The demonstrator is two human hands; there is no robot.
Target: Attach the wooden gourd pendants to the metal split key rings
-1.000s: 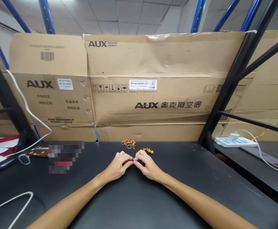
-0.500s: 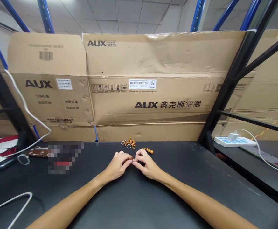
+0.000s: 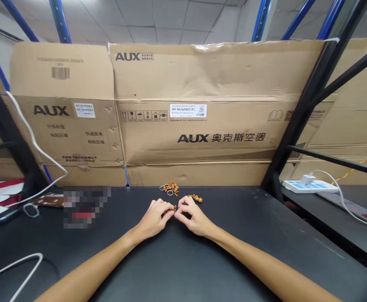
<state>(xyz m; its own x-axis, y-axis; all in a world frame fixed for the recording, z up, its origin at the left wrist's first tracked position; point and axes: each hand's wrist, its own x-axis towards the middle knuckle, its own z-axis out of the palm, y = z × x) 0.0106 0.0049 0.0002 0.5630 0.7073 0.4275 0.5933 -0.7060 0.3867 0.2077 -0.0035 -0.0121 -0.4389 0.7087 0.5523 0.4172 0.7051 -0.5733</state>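
Note:
My left hand (image 3: 155,217) pinches a small brown piece (image 3: 174,208) between thumb and fingertips; most of it is covered, so its kind is unclear. Facing it, my right hand (image 3: 193,216) is closed in a pinch at the right end of that piece, and whatever its fingertips grip is too small to name. Just beyond the right fingers lies a brown gourd-shaped wooden pendant (image 3: 198,199) with a cord. Farther back, near the cardboard, is a small pile of brown beaded keychains (image 3: 171,188) with metal rings.
Large cardboard panels (image 3: 190,151) stand along the back of the black table (image 3: 133,268). A white cable (image 3: 34,142) hangs at the left, near dark glasses (image 3: 7,216) and a blurred-out patch (image 3: 84,207). On the right, a white power strip (image 3: 308,186) sits beyond a black metal post (image 3: 297,121).
Both hands stay in almost the same place. The fingertips have shifted only slightly around the small brown piece.

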